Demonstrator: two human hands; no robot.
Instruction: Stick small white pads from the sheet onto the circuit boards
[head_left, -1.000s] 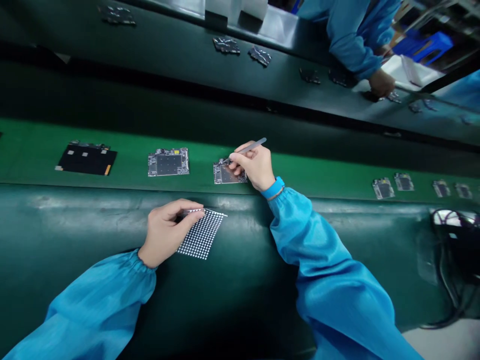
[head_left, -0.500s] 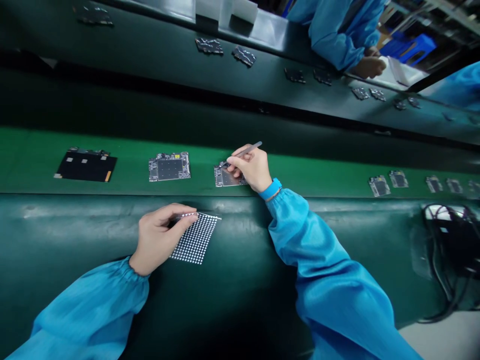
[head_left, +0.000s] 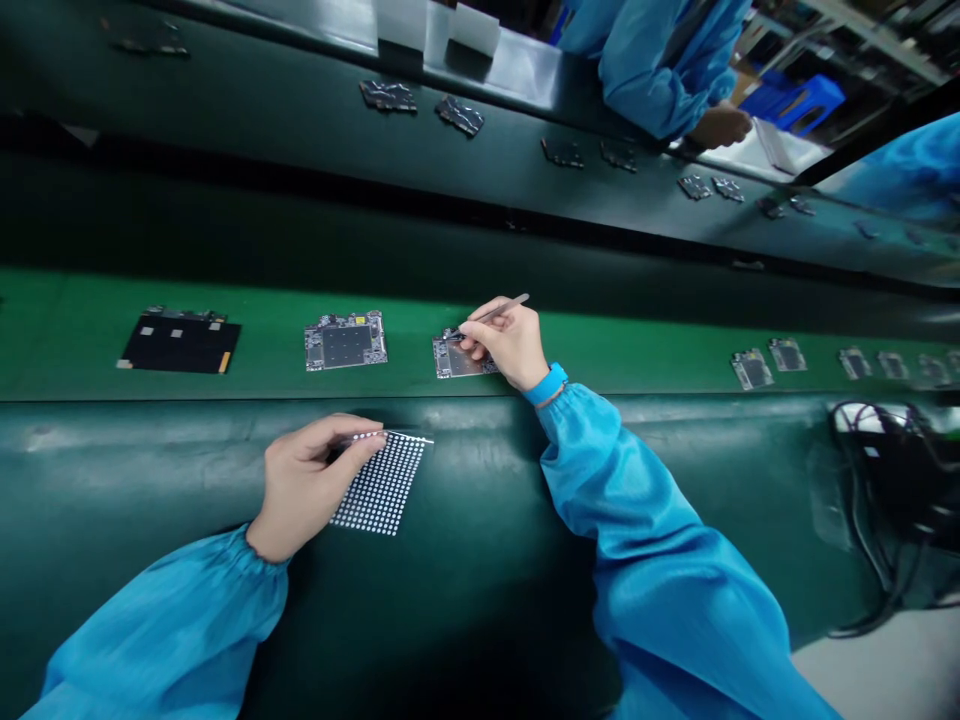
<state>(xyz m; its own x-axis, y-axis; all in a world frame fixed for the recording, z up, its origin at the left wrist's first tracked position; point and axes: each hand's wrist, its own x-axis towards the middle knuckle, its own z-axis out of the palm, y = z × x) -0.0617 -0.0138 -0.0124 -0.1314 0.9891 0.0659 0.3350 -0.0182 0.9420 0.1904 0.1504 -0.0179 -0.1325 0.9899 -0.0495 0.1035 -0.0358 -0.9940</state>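
Green belt (head_left: pixel 637 355) far; your left hand (head_left: pixel 304 482) pinches dotted sheet (head_left: pixel 386 485), likely flimsy: hold edge. Right hand (head_left: pixel 511 345) grips slim tool (head_left: pixel 514 303).

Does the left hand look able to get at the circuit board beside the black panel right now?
Probably yes: the circuit board lies on the green strip beyond the left hand, with nothing visible standing between them. That hand pinches a dotted sheet, though, so grasping might mean setting that down.

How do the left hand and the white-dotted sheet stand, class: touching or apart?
Touching. The head view shows the left hand gripping the white-dotted sheet near its upper edge, the thumb laid over its face.
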